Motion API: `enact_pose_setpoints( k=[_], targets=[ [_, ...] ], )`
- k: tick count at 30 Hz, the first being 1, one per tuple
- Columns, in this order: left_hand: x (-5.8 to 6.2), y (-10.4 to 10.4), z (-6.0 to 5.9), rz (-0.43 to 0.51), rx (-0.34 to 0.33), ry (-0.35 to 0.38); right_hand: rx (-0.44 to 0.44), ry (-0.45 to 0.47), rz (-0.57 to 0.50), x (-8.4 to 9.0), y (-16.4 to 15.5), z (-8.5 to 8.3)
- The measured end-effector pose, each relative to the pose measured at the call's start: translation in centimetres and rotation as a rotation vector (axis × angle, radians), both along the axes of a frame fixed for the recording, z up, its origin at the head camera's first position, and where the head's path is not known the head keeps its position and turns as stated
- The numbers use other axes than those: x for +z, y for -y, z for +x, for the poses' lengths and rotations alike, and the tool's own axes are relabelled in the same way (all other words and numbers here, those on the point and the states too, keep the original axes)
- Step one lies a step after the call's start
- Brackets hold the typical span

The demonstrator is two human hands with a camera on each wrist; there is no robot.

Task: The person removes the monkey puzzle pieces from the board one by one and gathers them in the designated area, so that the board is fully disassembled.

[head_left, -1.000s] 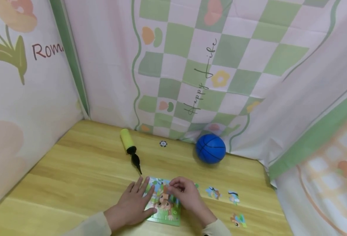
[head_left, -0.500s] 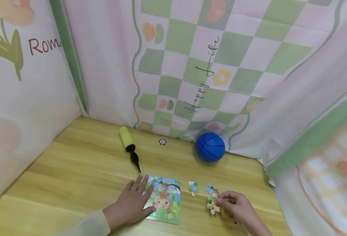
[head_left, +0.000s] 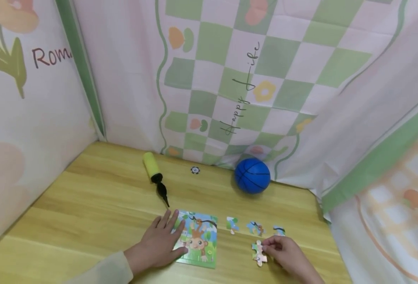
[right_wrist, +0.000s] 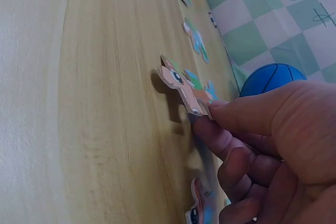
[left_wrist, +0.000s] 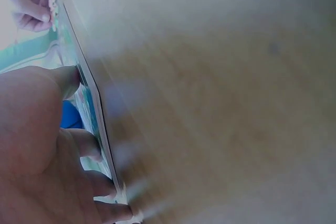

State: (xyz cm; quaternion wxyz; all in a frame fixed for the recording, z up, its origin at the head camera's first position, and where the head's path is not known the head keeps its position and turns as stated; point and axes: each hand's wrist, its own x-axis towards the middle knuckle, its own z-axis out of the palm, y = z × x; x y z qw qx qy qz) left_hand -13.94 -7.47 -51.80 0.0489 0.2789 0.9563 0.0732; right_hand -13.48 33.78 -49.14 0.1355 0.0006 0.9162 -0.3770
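A jigsaw puzzle [head_left: 198, 252] with a monkey picture lies flat on the table. My left hand [head_left: 159, 244] rests on its left side, fingers spread; the left wrist view shows the fingertips along the board's edge. My right hand [head_left: 288, 254] pinches a jigsaw piece [head_left: 259, 254] between thumb and forefinger, just above the table to the right of the puzzle. The right wrist view shows a printed eye on this held piece [right_wrist: 181, 85]. Three loose pieces lie beyond it: one near the puzzle [head_left: 232, 225], a middle piece [head_left: 256, 228] and a right piece [head_left: 279, 230], partly hidden by my hand.
Another loose piece [right_wrist: 197, 208] lies beneath my right hand. A blue ball [head_left: 252, 176] stands at the back by the curtain. A yellow-and-black hand pump [head_left: 153, 167] and a small round chip [head_left: 195, 170] lie farther back on the wooden table [head_left: 88, 205].
My right hand has moved from over the puzzle to the right, among the loose pieces. The piece pinched there has turned slightly over the last half second. My left hand stays put.
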Motion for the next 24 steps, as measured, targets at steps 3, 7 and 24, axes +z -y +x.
enact_pose_setpoints(
  k=[3, 7, 24],
  targets=[
    [0.2, 0.0, 0.0, 0.001, -0.003, -0.001, 0.008, -0.007, 0.007, 0.2, 0.1, 0.1],
    [0.2, 0.0, 0.0, 0.005, -0.009, 0.000, 0.017, -0.023, 0.028, 0.3, 0.1, 0.1],
    [-0.3, 1.3, -0.2, 0.127, 0.032, -0.024, 0.218, -0.202, 0.024, 1.9, 7.1, -1.9]
  ],
)
